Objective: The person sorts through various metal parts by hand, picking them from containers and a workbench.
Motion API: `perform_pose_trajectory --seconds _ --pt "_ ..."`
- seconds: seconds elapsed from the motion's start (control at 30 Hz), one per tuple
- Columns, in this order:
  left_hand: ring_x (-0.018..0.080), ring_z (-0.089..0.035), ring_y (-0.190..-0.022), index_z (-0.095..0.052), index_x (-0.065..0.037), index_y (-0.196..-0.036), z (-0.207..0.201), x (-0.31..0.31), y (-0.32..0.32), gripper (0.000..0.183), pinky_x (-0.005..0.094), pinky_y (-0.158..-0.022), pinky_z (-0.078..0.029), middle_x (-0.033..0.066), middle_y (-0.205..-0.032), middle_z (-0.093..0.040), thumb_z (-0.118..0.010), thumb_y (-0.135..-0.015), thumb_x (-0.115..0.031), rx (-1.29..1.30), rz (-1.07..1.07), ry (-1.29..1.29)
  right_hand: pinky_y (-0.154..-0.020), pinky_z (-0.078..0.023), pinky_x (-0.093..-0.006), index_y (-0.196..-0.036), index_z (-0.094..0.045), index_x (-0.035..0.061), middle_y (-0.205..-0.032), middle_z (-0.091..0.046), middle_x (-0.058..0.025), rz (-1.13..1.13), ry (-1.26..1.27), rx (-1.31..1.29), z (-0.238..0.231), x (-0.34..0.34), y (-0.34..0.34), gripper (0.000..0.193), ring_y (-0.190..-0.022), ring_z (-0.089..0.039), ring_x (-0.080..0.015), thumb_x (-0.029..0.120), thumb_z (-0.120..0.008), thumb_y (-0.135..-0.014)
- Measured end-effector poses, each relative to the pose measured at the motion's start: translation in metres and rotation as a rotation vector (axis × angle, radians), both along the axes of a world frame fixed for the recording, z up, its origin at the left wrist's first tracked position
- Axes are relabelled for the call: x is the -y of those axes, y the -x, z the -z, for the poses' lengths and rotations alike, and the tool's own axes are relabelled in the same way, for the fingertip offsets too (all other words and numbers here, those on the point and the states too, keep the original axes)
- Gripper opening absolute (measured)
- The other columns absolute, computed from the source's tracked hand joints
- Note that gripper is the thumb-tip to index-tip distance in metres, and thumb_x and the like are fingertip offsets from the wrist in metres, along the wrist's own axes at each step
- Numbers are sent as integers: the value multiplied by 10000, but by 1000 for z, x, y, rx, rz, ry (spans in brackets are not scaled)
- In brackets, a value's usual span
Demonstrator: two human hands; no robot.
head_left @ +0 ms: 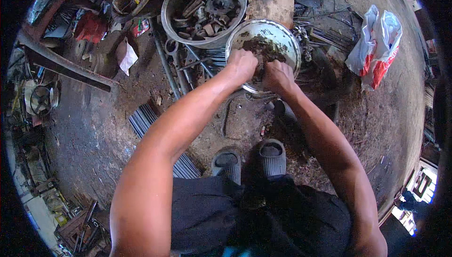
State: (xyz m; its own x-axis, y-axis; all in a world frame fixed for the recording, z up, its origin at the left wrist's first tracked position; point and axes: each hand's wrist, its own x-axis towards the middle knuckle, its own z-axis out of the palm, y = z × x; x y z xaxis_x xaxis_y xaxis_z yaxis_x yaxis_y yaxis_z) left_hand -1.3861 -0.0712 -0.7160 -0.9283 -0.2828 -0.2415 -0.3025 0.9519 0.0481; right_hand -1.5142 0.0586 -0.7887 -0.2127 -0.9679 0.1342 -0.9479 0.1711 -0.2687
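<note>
A white round basin (293,40) with a worn rim holds dark brown, crumbly stuff (269,46). My left hand (243,64) is closed over its near left part. Close beside it, my right hand (279,75) is also closed, over the near right part. Between the two fists more of the brown stuff shows. The curled fingers point away from view, so what they grip is hidden. Touching the basin at the upper left stands a larger grey metal bowl (165,19), filled with rusty metal parts (207,14).
Stained cardboard (269,7) lies behind the basin. A white and red plastic bag (380,45) stands to the right. Metal rods (162,64) and a ring-ended tool (172,46) lie left. Ribbed strips (186,165) rest near my sandals (272,155). A rusty frame bar (66,59) juts in far left.
</note>
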Motion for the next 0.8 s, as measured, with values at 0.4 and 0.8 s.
perform_pose_trajectory --seconds 0.4,0.8 --pt "365 -685 -828 -678 5 -817 6 9 -3 116 460 -720 -555 209 -840 -672 -597 -761 -56 -218 2 -80 -793 -527 -505 -895 -705 -3 -878 -673 -266 43 -318 300 -50 28 4 259 -861 -664 -431 144 -681 -684" --pt "460 -612 -906 -595 54 -916 -96 45 -36 256 501 -843 -492 280 -919 -634 -628 -806 -175 -723 -247 -298 -783 -514 -445 -1000 -674 -2 -894 -680 -256 221 249 494 -149 76 -8 317 -864 -680 -394 216 -707 -773"
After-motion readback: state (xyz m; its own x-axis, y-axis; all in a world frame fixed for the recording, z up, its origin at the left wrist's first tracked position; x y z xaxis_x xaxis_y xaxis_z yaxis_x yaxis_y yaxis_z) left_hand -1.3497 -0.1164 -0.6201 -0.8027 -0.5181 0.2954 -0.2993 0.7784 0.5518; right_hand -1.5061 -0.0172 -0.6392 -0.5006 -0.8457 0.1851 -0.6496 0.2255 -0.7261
